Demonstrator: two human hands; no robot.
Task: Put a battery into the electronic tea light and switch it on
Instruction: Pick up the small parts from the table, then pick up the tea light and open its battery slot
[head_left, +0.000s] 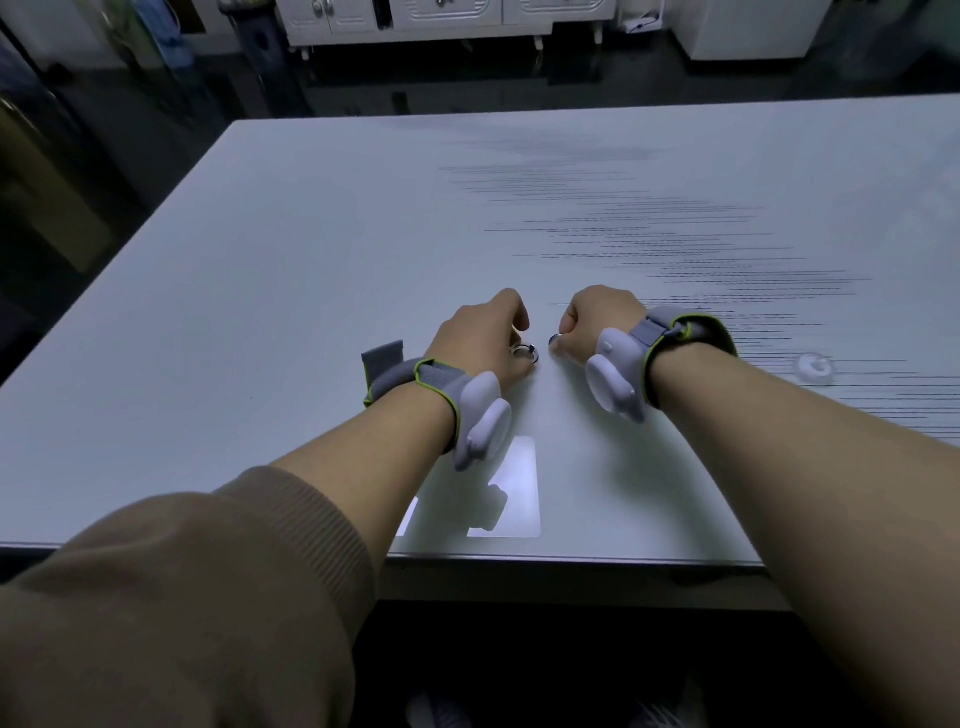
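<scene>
Left hand (485, 338) curled loosely, fingertips pinching a small round silvery part (525, 352), flat face upturned, orientation otherwise unclear. Right hand (597, 322) fisted, nipping a tiny dark disc (554, 340) just beside. Translucent white round tea light piece (814, 367) lying flat on pale grey table (311, 260), well apart rightward.

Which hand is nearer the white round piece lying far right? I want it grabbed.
Right. The right hand sits nearer the white round piece; the left hand lies farther left.

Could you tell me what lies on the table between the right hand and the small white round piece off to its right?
Only the right forearm and its wrist strap cross there; the table beyond is bare up to the white piece.
</scene>
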